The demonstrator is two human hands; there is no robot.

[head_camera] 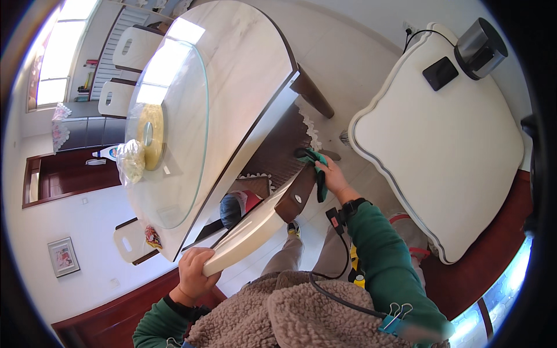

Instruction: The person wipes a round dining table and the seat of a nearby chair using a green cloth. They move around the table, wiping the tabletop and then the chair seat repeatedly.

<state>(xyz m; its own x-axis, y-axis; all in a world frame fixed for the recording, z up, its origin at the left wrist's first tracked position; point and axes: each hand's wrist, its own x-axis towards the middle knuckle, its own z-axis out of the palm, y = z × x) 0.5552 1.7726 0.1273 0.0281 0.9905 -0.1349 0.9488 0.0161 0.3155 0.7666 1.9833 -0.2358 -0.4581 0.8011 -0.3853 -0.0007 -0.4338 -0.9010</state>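
Note:
A chair back (248, 239), cream with a dark brown wooden end, stands tilted in the view between my two hands. My left hand (196, 269) grips its near lower end, fingers curled over the edge. My right hand (333, 176) holds a green cloth (321, 174) against the dark brown part at the chair's far end. Some black material shows beside the cloth; what it is I cannot tell. The chair's brown quilted seat cover (278, 143) with a white lace edge lies beyond, partly under the table.
A marble-patterned dining table (243, 74) with a glass turntable (187, 130) stands at the left, holding a plastic bag (131, 162). At the right, a cream side table (439, 148) bears a black phone-like device (440, 74) and a metallic cylinder (478, 48). Further chairs (139, 48) stand beyond.

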